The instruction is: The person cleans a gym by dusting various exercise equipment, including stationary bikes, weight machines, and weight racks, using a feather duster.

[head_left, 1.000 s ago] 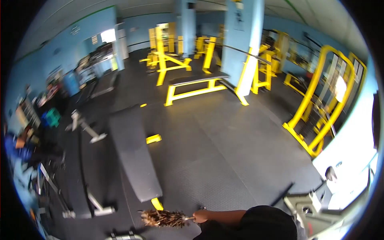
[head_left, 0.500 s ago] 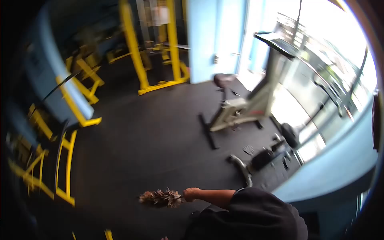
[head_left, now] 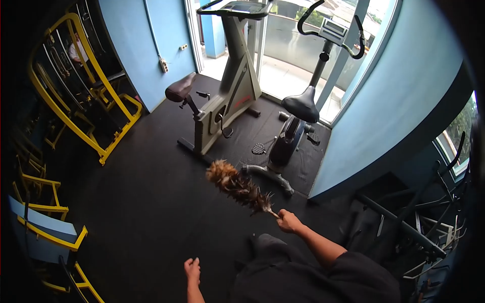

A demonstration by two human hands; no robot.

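My right hand (head_left: 288, 221) is wrapped round the thin handle of a feather duster (head_left: 237, 188). Its brown and dark feathers point forward and to the left, above the black floor. Low in the view hangs my left hand (head_left: 192, 268), its fingers curled in with nothing seen in them. Ahead of the duster stand two exercise bikes. The left one is a beige exercise bike (head_left: 227, 96) with a brown saddle; the smaller dark exercise bike (head_left: 285, 144) has a black saddle and curved handlebars. The duster appears apart from both.
Yellow-framed gym machines (head_left: 103, 151) line the left side. A blue curved wall (head_left: 389, 111) rises at the right, with a dark metal machine (head_left: 404, 227) beyond it. Glass panels (head_left: 288, 45) stand behind the bikes. Dark matting (head_left: 151, 217) covers the floor. A person (head_left: 78, 50) is at the far left.
My view has swung to the right, bringing the bikes to the centre. The feather duster, still in my right hand, has turned to point farther forward. More of my left hand shows.
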